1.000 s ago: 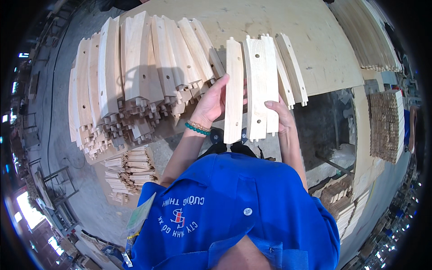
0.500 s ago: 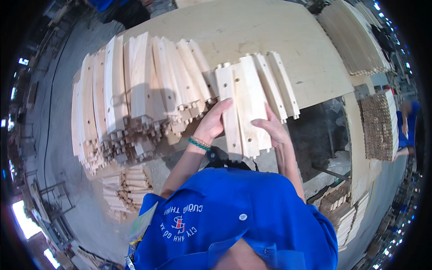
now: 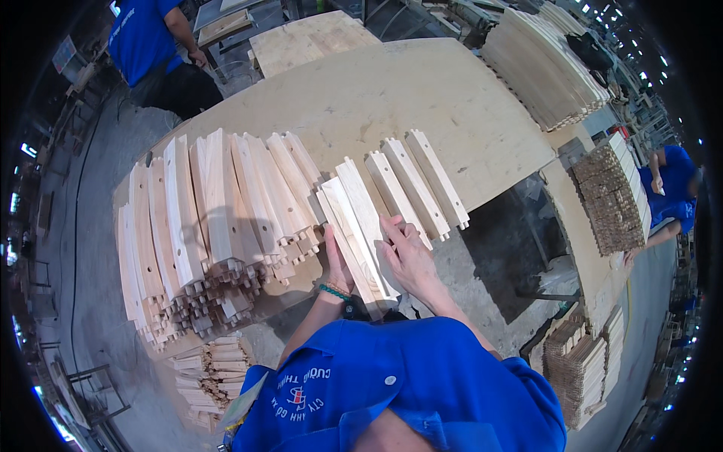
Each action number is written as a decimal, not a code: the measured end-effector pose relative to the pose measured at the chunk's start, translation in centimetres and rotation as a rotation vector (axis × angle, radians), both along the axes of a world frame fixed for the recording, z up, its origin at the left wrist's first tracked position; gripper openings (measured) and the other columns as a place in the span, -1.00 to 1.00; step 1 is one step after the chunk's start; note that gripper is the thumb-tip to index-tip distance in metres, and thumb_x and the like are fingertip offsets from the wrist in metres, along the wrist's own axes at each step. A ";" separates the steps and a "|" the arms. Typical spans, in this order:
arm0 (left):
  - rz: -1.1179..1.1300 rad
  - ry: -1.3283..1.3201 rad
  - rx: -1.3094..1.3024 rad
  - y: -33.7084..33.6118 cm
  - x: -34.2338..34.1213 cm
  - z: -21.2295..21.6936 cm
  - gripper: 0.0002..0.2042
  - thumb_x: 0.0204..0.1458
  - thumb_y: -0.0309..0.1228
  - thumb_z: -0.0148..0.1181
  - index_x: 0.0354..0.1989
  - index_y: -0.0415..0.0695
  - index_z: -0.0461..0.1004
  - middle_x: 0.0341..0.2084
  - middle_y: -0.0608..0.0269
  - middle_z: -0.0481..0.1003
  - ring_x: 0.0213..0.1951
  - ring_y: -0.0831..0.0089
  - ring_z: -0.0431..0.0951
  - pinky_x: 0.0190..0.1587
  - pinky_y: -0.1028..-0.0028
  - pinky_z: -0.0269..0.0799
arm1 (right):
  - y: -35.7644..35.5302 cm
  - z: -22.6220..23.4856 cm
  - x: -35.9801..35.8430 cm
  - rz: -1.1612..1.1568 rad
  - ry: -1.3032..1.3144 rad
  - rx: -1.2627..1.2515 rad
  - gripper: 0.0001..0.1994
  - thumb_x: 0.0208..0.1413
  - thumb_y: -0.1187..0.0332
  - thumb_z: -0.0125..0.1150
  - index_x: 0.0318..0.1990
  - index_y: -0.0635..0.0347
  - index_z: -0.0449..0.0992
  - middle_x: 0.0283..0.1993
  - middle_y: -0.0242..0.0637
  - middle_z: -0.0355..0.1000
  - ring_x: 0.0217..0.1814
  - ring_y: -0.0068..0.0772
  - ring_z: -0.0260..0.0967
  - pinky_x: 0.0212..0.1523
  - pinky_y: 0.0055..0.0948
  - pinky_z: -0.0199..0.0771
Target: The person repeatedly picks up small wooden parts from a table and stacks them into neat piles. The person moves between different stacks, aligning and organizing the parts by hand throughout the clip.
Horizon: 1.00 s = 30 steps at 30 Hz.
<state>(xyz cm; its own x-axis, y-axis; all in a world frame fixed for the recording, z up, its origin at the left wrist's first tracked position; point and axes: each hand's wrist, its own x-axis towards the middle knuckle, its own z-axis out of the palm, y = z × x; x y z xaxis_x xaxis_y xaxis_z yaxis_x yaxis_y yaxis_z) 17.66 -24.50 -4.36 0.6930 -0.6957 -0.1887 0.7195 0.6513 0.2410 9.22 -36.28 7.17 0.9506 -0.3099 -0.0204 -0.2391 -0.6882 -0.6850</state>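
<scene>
Two pale wooden slats (image 3: 360, 226) with pegged ends lie side by side between my hands, tilted over the table's near edge. My left hand (image 3: 337, 260), with a green bead bracelet at its wrist, is closed round their left side; its fingers are partly hidden beneath the wood. On the right edge, my right hand (image 3: 413, 260) grips with thumb and fingertips. Just right of it, several loose slats (image 3: 410, 188) with drilled holes lie apart on the table. Left of my hands stands a big stack of similar slats (image 3: 218, 211), peg ends facing me.
The wide table (image 3: 361, 90) carries the slats. Further stacks stand at the far right (image 3: 538, 68), right (image 3: 610, 196) and lower right (image 3: 576, 369). Another pile (image 3: 211, 377) sits low on the left. One person (image 3: 151, 45) is at the far left, another (image 3: 670, 188) at the right.
The held slats have turned, now showing smooth faces and edges without holes. My right hand has shifted to their upper right edge. The view has tilted up, showing more of the far side.
</scene>
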 end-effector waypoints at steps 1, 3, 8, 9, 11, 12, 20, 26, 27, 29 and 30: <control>-0.029 0.009 -0.021 -0.4 -0.2 0.9 -0.17 0.00 0.31 -0.20 0.27 -0.13 0.10 0.11 -0.03 0.29 0.05 0.15 0.38 0.12 0.21 0.30 | -0.4 -0.3 -0.2 0.018 -0.009 -0.044 -0.56 0.09 0.23 0.15 0.13 0.12 0.35 -0.14 -0.05 0.32 -0.17 -0.10 0.34 -0.15 -0.25 0.37; -0.070 -0.056 -0.044 -0.5 0.0 2.1 -0.15 -0.01 0.33 -0.21 0.27 -0.14 0.07 0.05 -0.03 0.32 -0.01 0.15 0.42 0.08 0.18 0.34 | -2.3 -1.4 -0.4 0.081 -0.075 0.013 -0.64 0.04 0.25 0.14 0.01 0.08 0.44 -0.22 -0.15 0.38 -0.10 -0.09 0.37 -0.14 -0.23 0.38; -0.191 0.034 -0.115 -2.2 0.2 3.1 -0.08 -0.08 0.36 -0.14 0.30 -0.14 0.02 -0.20 0.08 0.34 -0.14 0.27 0.41 -0.05 0.34 0.44 | -9.7 -7.4 1.9 -0.176 0.007 -0.242 -0.49 -0.07 0.25 0.24 0.09 0.04 0.33 -0.09 -0.04 0.34 0.00 -0.01 0.31 -0.02 -0.19 0.34; -0.189 0.029 -0.108 -2.2 0.8 2.0 -0.09 -0.08 0.35 -0.14 0.29 -0.14 0.03 -0.16 0.06 0.34 -0.11 0.26 0.42 -0.05 0.33 0.44 | -10.3 -7.9 2.8 -0.198 0.053 -0.366 -0.45 -0.10 0.24 0.26 0.12 0.03 0.30 -0.07 -0.01 0.32 0.02 0.01 0.30 0.00 -0.18 0.33; -0.171 0.015 -0.070 -2.1 1.5 0.8 -0.11 -0.06 0.34 -0.13 0.28 -0.15 0.04 -0.08 -0.01 0.33 -0.05 0.22 0.41 -0.04 0.30 0.44 | -10.3 -7.7 4.4 -0.206 0.158 -0.436 -0.38 -0.14 0.27 0.26 0.16 0.06 0.25 -0.03 0.02 0.31 0.04 0.03 0.30 0.03 -0.17 0.34; -0.159 0.007 -0.041 -2.2 1.6 0.6 -0.12 -0.06 0.33 -0.13 0.28 -0.16 0.04 -0.04 -0.06 0.31 -0.02 0.19 0.40 -0.03 0.28 0.43 | -10.3 -7.7 4.8 -0.215 0.217 -0.468 -0.35 -0.15 0.28 0.26 0.19 0.08 0.22 -0.01 0.04 0.30 0.05 0.04 0.30 0.04 -0.16 0.35; -0.130 0.081 -0.081 -2.5 1.5 0.8 -0.10 -0.05 0.26 -0.06 0.29 -0.25 -0.02 0.15 -0.26 0.16 0.11 0.03 0.31 0.12 0.19 0.33 | -13.4 -6.4 4.9 -0.295 0.130 -0.245 -0.37 -0.19 0.24 0.21 0.08 0.32 0.22 0.03 0.11 0.25 0.14 0.11 0.20 0.16 -0.07 0.20; -0.121 0.006 -0.110 -2.6 1.8 0.3 -0.05 -0.06 0.27 -0.02 0.32 -0.24 -0.12 0.20 -0.28 0.08 0.22 -0.05 0.15 0.25 0.17 0.15 | -14.7 -7.1 6.3 -0.262 0.284 -0.239 -0.14 -0.20 0.22 0.26 0.30 0.05 -0.07 0.12 0.11 0.21 0.26 0.10 0.09 0.18 0.04 0.12; -0.109 0.017 -0.118 -2.6 1.9 0.0 -0.04 -0.06 0.27 -0.02 0.33 -0.23 -0.14 0.21 -0.28 0.06 0.23 -0.05 0.13 0.26 0.17 0.12 | -14.3 -7.0 6.7 -0.259 0.329 -0.277 -0.10 -0.21 0.22 0.27 0.32 0.00 -0.11 0.14 0.11 0.20 0.26 0.09 0.09 0.18 0.05 0.12; -0.110 0.022 -0.150 -2.4 2.2 -0.3 -0.02 -0.07 0.27 -0.02 0.34 -0.21 -0.20 0.24 -0.28 -0.01 0.27 -0.06 0.06 0.31 0.16 0.02 | -13.7 -6.6 7.3 -0.243 0.366 -0.294 -0.05 -0.23 0.23 0.31 0.34 -0.03 -0.16 0.16 0.11 0.20 0.26 0.08 0.10 0.18 0.03 0.13; -0.121 0.032 -0.157 -2.6 2.1 -0.2 -0.02 -0.06 0.27 -0.02 0.34 -0.22 -0.20 0.24 -0.28 -0.01 0.27 -0.05 0.06 0.31 0.16 0.01 | -14.3 -6.8 7.1 -0.246 0.362 -0.276 -0.04 -0.25 0.23 0.32 0.34 -0.01 -0.15 0.16 0.11 0.20 0.25 0.09 0.12 0.18 -0.01 0.14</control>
<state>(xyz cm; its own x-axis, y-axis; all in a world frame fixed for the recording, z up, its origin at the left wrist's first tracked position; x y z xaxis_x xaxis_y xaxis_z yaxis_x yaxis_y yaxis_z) 19.76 -27.08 -4.57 0.5984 -0.7959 -0.0915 0.8001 0.5879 0.1192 16.31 -50.55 0.39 0.7961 -0.5635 -0.2208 -0.6046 -0.7251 -0.3296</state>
